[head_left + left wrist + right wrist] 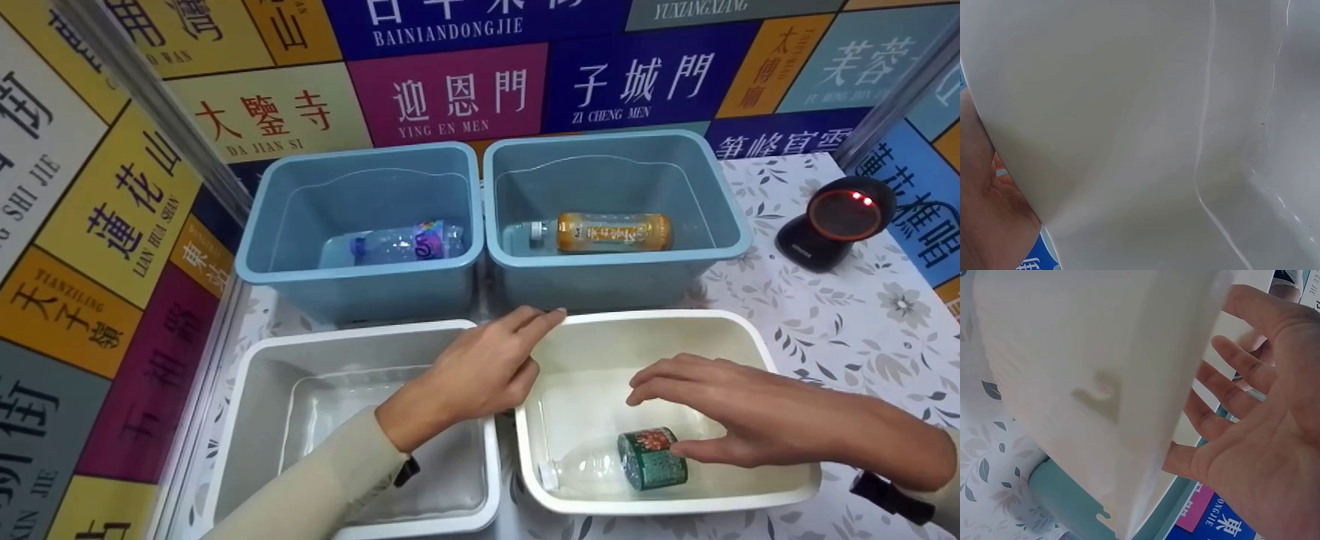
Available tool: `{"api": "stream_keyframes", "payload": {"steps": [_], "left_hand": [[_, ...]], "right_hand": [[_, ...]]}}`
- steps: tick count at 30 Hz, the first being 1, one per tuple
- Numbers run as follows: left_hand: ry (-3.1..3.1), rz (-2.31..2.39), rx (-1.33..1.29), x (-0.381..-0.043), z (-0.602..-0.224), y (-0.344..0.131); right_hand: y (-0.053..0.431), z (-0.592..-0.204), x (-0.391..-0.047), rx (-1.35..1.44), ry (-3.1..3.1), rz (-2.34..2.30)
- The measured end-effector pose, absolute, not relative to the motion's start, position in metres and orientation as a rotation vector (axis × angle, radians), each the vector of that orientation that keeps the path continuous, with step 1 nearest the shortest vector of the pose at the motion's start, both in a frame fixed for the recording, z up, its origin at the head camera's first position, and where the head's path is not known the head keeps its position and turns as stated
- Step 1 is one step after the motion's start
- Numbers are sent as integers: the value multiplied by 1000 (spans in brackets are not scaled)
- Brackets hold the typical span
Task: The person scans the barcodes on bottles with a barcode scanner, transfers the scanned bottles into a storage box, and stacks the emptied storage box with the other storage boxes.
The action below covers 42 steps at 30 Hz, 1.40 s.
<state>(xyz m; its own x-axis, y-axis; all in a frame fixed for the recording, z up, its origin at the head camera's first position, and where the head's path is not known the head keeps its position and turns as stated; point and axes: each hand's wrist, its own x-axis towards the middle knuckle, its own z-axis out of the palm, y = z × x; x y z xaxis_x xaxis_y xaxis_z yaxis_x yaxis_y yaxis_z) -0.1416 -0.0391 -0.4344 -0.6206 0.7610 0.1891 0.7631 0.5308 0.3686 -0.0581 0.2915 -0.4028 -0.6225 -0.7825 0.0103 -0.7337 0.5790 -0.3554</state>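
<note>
My left hand (480, 367) reaches across the grey-white bin (491, 450), its outstretched fingertips right at the back left rim of the cream bin (739, 326). In the left wrist view, the grey-white bin's wall hides part of that hand (994, 208). Over the cream bin hovers my right hand (750, 412), fingers spread and slightly bent. A clear plastic bottle (652, 457) with a green label lies on its side on the bin's floor, cap to the left; my right thumb overlaps its base in the head view. Loosely bent fingers also show on the right hand (1264, 422) in its wrist view.
Behind stand two blue bins: the left one (360, 274) holds a bottle with a purple label (429, 240), the right one (622, 259) an orange-labelled bottle (615, 232). A black scanner (836, 221) with red lights stands on the floral tabletop (892, 330). Printed panels (450, 97) enclose the table.
</note>
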Motion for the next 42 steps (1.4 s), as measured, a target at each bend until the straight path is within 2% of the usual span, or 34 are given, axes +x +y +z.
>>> {"api": "stream_keyframes", "payload": {"steps": [14,28,42], "left_hand": [[-2728,-660,-1372,-141,-432,-39],[-2715,-666,-1372,-141,-433,-41],[-2720,-681,-1372,-141,-434,-40]], "right_hand": [[286,-401,-63,-1144,2495,-340],[276,-411,-66,-1201,2370,-282],[269,-423,-68,-1020,2251,-234]]}}
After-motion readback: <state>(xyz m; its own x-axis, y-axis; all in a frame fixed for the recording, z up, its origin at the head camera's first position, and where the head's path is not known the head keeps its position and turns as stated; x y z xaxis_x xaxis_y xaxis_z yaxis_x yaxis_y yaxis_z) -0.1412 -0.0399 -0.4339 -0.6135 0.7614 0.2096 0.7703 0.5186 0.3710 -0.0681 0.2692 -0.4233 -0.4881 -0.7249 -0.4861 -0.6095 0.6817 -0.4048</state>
